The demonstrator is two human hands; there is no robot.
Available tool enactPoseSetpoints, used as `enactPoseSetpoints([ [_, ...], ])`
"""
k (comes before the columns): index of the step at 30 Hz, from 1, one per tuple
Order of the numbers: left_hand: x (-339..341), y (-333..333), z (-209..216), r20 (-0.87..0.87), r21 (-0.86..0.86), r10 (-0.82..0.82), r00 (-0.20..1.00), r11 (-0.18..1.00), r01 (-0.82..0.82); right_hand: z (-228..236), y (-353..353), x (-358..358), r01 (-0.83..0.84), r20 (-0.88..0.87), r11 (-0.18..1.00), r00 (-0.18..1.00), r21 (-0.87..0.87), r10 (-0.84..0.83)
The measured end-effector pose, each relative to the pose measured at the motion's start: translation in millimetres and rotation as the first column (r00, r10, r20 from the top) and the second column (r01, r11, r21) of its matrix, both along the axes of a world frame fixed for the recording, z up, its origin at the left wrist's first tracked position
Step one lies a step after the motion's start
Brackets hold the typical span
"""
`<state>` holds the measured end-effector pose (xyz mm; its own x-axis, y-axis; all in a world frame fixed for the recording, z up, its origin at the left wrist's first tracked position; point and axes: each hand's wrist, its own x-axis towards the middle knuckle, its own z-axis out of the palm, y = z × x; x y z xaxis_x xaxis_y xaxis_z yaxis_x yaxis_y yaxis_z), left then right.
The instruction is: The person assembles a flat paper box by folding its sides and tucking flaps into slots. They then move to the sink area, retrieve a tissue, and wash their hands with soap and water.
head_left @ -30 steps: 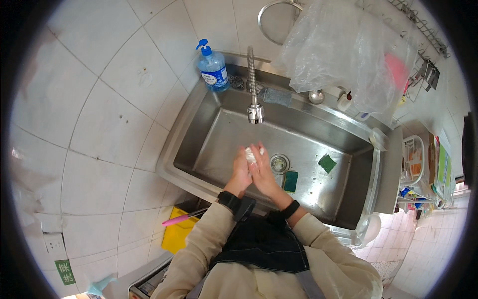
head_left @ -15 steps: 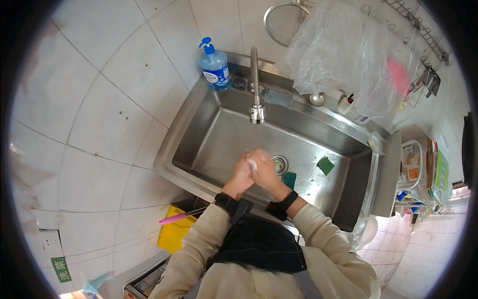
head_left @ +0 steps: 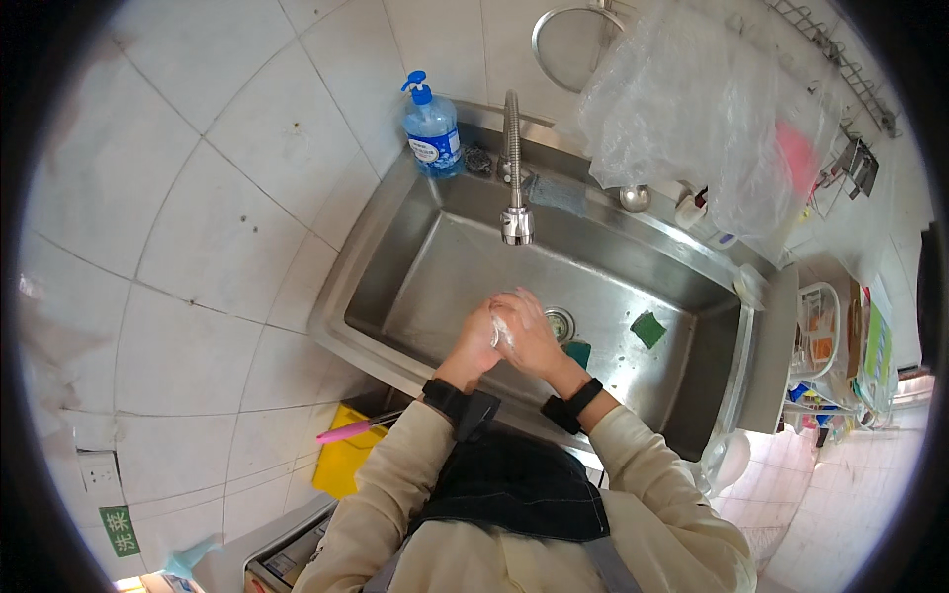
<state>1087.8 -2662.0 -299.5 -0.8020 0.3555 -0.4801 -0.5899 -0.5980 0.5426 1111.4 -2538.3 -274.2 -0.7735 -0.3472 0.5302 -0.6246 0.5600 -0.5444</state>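
Observation:
Over the steel sink [head_left: 450, 252], my left hand [head_left: 474, 344] and my right hand [head_left: 527, 338] are pressed together, wrapped round each other. White lather shows between them at the thumbs. The right fingers lie across the left hand, and most of the left fingers are hidden beneath. Just right of the hands is the round drain [head_left: 560, 323]. A green sponge [head_left: 577, 353] is partly covered by my right wrist. Above the hands hangs the flexible metal faucet [head_left: 516, 225]; no water stream shows.
A blue pump bottle [head_left: 433, 133] stands at the sink's back left corner. A green scouring pad [head_left: 647, 330] lies in the basin. Clear plastic bags [head_left: 682, 119] hang at the back right. A yellow object [head_left: 348, 457] and a pink handle [head_left: 342, 433] are at lower left.
The hands have shifted slightly against each other, and the right fingers are more spread over the left hand. The sink and the things round it stay in place.

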Motion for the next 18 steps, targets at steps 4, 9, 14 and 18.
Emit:
enactPoseSetpoints([
  [4, 6, 9, -3, 0.014, -0.074, 0.158, 0.987, 0.985, -0.156, -6, -17, -3, 0.052, 0.221, 0.947, 0.975, -0.316, 0.020],
  [9, 6, 17, 17, 0.088, -0.041, 0.218, 0.972, 0.976, -0.215, -35, -34, -13, 0.406, 0.577, 0.632, 0.813, -0.660, 0.081],
  [14, 2, 3, -6, 0.009, 0.194, 0.040, 0.999, 0.980, -0.041, -9, -12, -18, 0.080, -0.070, 0.985, 0.993, -0.153, -0.092],
  [18, 3, -8, -41, -0.014, 0.218, 0.025, 1.000, 0.976, -0.022, -3, -6, 1, 0.008, -0.045, 0.996, 0.999, -0.090, -0.012],
])
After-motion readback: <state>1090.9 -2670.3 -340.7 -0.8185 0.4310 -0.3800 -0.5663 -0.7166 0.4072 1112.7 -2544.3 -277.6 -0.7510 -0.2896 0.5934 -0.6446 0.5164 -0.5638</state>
